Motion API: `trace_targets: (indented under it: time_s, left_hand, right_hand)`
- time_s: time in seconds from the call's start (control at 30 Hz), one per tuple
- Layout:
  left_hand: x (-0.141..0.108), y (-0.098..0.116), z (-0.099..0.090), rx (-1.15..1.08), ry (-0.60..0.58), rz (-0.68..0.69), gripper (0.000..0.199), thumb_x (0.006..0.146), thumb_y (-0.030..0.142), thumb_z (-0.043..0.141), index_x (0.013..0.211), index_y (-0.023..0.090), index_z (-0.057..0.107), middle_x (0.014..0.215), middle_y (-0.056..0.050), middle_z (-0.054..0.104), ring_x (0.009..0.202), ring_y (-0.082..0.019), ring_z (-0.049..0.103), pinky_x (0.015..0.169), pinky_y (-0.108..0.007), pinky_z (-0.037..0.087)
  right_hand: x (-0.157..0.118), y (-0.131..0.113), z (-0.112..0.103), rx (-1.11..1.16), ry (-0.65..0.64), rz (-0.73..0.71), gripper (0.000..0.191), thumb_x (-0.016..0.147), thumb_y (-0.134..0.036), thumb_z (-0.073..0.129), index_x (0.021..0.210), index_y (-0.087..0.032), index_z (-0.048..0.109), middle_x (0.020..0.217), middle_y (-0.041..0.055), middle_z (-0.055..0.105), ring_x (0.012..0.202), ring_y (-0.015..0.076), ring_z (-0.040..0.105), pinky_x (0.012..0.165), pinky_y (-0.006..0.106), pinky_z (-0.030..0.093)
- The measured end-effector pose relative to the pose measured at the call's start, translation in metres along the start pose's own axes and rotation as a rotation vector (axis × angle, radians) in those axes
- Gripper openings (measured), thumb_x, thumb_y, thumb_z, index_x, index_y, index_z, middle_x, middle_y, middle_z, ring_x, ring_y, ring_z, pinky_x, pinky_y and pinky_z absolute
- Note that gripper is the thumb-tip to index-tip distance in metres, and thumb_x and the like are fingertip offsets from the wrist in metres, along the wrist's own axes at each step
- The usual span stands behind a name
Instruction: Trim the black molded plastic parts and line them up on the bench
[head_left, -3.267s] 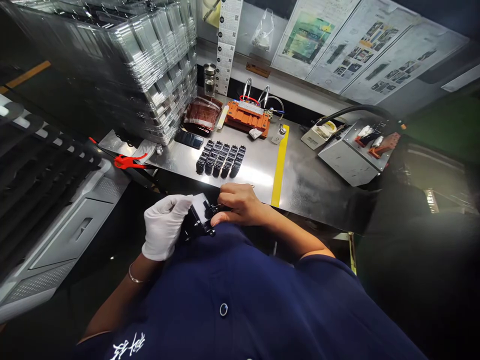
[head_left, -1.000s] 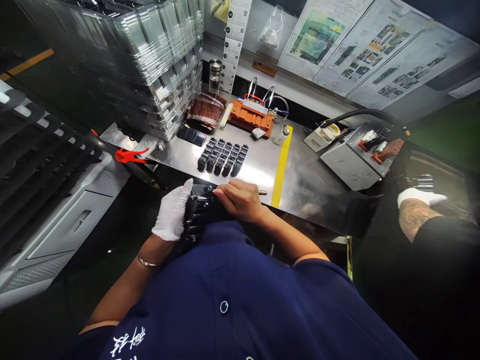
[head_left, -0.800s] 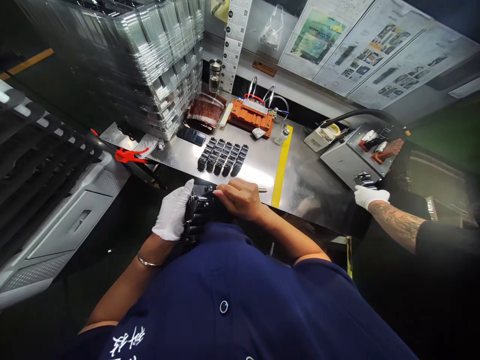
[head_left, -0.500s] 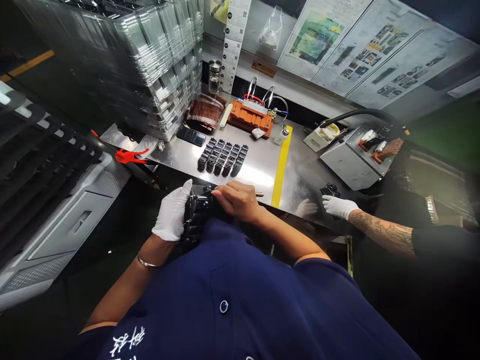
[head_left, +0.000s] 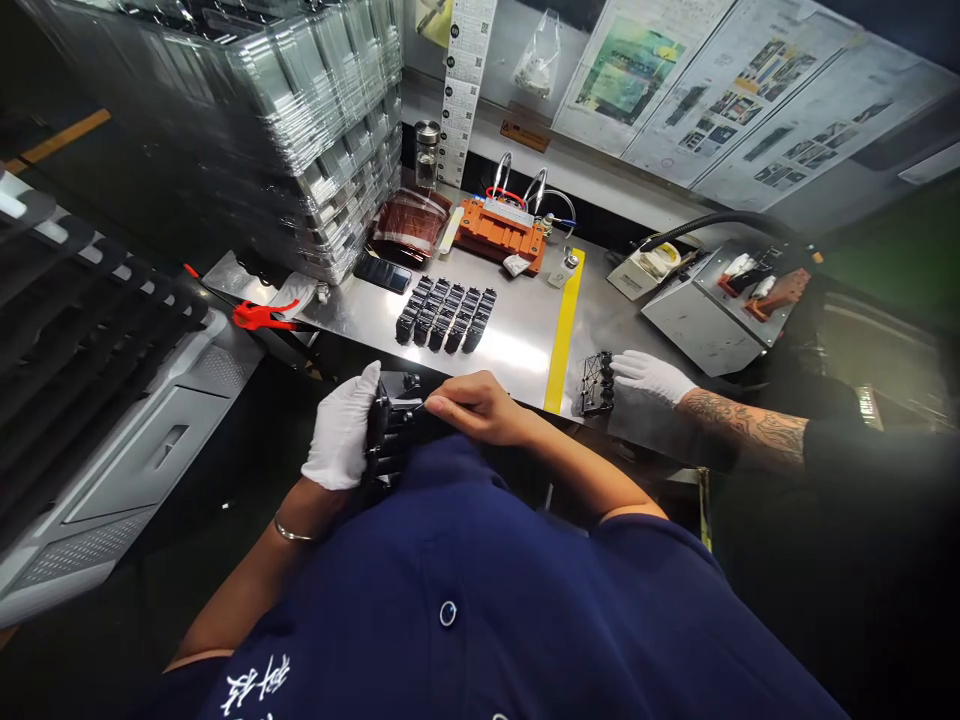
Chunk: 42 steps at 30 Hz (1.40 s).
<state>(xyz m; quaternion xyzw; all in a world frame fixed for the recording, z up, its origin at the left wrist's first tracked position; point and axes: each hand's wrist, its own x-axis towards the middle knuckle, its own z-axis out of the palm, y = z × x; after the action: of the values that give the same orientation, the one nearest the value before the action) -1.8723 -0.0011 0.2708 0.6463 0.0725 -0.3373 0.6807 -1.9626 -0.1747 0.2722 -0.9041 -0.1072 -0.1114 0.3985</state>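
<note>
White-gloved, my left hand (head_left: 339, 430) is closed on a black part (head_left: 386, 435) close to my body, below the bench's front edge. My bare right hand (head_left: 480, 405) pinches a thin tool whose tip points at that part; most of the tool is hidden by the fingers. Beyond my hands, several black ribbed parts (head_left: 446, 315) lie side by side in slanting rows on the metal bench (head_left: 517, 345). An orange fixture (head_left: 501, 235) with hoses stands behind them.
At the right, another person's gloved hand (head_left: 652, 378) touches a black part (head_left: 597, 384) beside the yellow strip (head_left: 564, 335). Stacked clear trays (head_left: 300, 130) rise at the left, near a phone (head_left: 382, 271) and a red air gun (head_left: 262, 315). A grey box (head_left: 705, 315) stands right.
My right hand has shifted slightly and turned at the black part. The other person's hand has moved left with a black part, up to the yellow strip.
</note>
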Motion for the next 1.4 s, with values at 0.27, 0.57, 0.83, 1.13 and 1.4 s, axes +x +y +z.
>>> trace_targets:
  time_s: [0.27, 0.57, 0.83, 1.13, 1.4]
  left_hand:
    - [-0.007, 0.002, 0.002, -0.030, 0.070, 0.137, 0.061, 0.055, 0.073, 0.080, 0.065, 0.015, 0.064, 0.054, 0.004, 0.056, 0.050, -0.008, 0.046, 0.046, -0.022, 0.037]
    - [-0.010, -0.004, 0.005, -0.007, 0.172, 0.272, 0.058, 0.052, 0.069, 0.084, 0.061, 0.014, 0.066, 0.056, 0.002, 0.059, 0.053, -0.009, 0.048, 0.051, -0.023, 0.040]
    - [-0.005, -0.013, 0.010, 0.017, 0.181, 0.384, 0.044, 0.062, 0.056, 0.083, 0.061, 0.015, 0.068, 0.058, 0.002, 0.060, 0.055, -0.011, 0.050, 0.056, -0.025, 0.042]
    - [-0.003, -0.016, 0.034, 0.075, 0.169, 0.366, 0.043, 0.066, 0.058, 0.080, 0.063, 0.017, 0.069, 0.059, 0.002, 0.060, 0.055, -0.012, 0.049, 0.056, -0.026, 0.042]
    - [0.002, -0.018, 0.078, 0.140, 0.097, 0.345, 0.045, 0.067, 0.060, 0.079, 0.065, 0.016, 0.068, 0.060, 0.002, 0.061, 0.057, -0.012, 0.050, 0.057, -0.025, 0.042]
  right_hand:
    - [-0.003, -0.012, -0.005, -0.026, 0.012, 0.100, 0.043, 0.103, -0.043, 0.043, 0.083, -0.015, 0.069, 0.073, 0.0050, 0.069, 0.066, 0.0104, 0.059, 0.064, 0.022, 0.042]
    - [-0.004, -0.016, -0.023, 0.258, -0.248, 0.221, 0.055, 0.100, -0.055, 0.043, 0.067, -0.014, 0.055, 0.059, -0.0037, 0.044, 0.055, 0.0057, 0.035, 0.053, 0.021, 0.030]
    - [-0.013, 0.000, -0.021, 0.487, -0.334, 0.088, 0.065, 0.095, -0.069, 0.041, 0.081, -0.011, 0.066, 0.072, 0.0066, 0.067, 0.064, 0.0111, 0.060, 0.060, 0.022, 0.045]
    - [-0.023, 0.013, -0.020, -0.187, -0.057, -0.175, 0.065, 0.093, -0.071, 0.044, 0.053, -0.020, 0.040, 0.053, -0.0021, 0.040, 0.053, 0.0099, 0.040, 0.053, 0.028, 0.025]
    - [-0.051, 0.035, -0.047, -0.175, -0.017, -0.098, 0.066, 0.091, -0.069, 0.050, 0.050, -0.019, 0.040, 0.051, -0.0022, 0.042, 0.052, 0.0089, 0.041, 0.052, 0.027, 0.024]
